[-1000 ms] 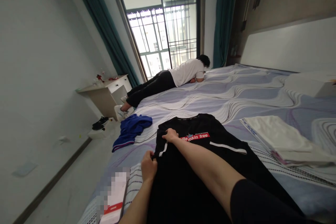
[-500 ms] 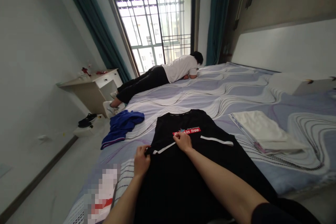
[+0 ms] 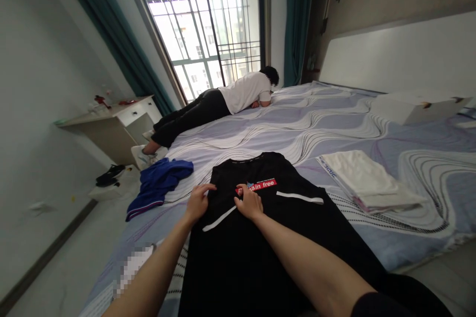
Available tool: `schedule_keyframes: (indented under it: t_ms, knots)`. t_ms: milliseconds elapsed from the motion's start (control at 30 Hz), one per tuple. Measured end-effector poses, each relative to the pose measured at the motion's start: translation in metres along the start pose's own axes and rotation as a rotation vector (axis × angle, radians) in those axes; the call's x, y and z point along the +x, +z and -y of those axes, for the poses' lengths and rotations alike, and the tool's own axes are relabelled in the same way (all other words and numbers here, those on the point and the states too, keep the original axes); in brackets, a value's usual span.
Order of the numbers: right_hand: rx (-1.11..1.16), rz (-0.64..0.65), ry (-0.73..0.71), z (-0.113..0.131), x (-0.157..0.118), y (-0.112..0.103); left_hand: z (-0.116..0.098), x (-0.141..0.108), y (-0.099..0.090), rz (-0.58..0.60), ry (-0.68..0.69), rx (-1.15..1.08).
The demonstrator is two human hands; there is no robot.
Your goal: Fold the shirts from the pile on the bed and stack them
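A black shirt (image 3: 238, 252) with a red printed label and two white strips lies spread on the bed (image 3: 282, 133), its collar pointing away from me. At its left edge, near the shoulder, is my left hand (image 3: 198, 202), fingers apart, touching the cloth. My right hand (image 3: 250, 201) rests on the chest beside the red label, thumb and fingers apart, covering part of the print. The inner end of the left white strip meets my right hand. Neither hand is gripping cloth.
Crumpled blue clothing (image 3: 159, 183) lies left of the shirt, a folded white garment (image 3: 364, 178) right. A person (image 3: 241, 94) lies across the far side of the bed. A white box (image 3: 405, 106) stands at the right, a desk (image 3: 107, 119) at the left.
My left hand has let go of the shirt's left edge and moved up toward the shoulder. The left strip lies straighter. My right hand's fingers have spread. The view has shifted slightly.
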State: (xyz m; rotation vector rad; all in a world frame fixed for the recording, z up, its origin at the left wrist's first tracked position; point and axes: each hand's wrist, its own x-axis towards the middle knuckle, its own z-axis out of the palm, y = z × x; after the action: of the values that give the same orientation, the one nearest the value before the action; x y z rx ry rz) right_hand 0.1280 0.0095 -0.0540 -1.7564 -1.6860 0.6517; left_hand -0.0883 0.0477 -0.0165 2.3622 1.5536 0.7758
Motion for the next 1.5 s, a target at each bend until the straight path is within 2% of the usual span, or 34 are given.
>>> schedule_keyframes:
  t_ms: [67,167,267,400,500,600,667,800,867,967,1067,1133,1233,1367,1433,1500]
  knots:
    - [-0.007,0.008,-0.011,-0.001,0.0,0.0,-0.011,0.04,0.005,0.203,0.111,0.137]
    - [-0.006,0.004,-0.013,-0.003,0.001,0.003,-0.016,0.087,0.015,0.356,0.163,0.206]
    - [-0.015,0.009,0.003,-0.005,0.003,0.006,-0.003,0.113,0.021,0.394,0.132,0.239]
    - [-0.051,0.018,0.011,-0.002,0.004,0.007,0.028,0.119,0.014,0.348,0.03,0.289]
    - [-0.072,0.025,0.005,0.0,0.002,0.005,0.043,0.105,0.006,0.239,-0.043,0.283]
    - [-0.081,0.026,-0.006,0.002,0.0,0.003,0.046,0.072,0.001,0.131,-0.059,0.24]
    - [-0.078,0.02,-0.018,0.002,-0.001,0.002,0.044,0.036,-0.004,0.125,-0.081,0.168]
    - [-0.078,0.021,-0.03,0.001,-0.002,0.001,0.032,-0.05,-0.019,0.224,-0.149,-0.007]
    - [-0.069,0.017,-0.026,0.001,-0.003,0.0,0.021,-0.085,-0.023,0.206,-0.133,-0.005]
    - [-0.054,0.006,-0.024,0.001,-0.005,0.001,0.003,-0.116,-0.013,0.066,-0.159,0.055]
    - [-0.07,0.013,-0.035,0.004,-0.006,0.001,-0.007,-0.126,0.006,-0.169,-0.276,0.156]
    - [-0.093,0.076,-0.083,0.005,-0.003,-0.004,-0.01,-0.127,0.016,-0.292,-0.288,0.238]
    - [-0.119,0.231,-0.191,-0.002,0.014,-0.031,-0.011,-0.126,0.018,-0.342,-0.192,0.264]
    - [-0.196,0.342,-0.3,-0.034,0.051,-0.102,-0.006,-0.124,0.016,-0.238,-0.154,0.219]
    - [-0.337,0.438,-0.386,-0.054,0.066,-0.137,-0.002,-0.123,0.018,-0.214,-0.173,0.232]
    - [-0.451,0.509,-0.438,-0.069,0.074,-0.16,0.002,-0.123,0.02,-0.223,-0.192,0.256]
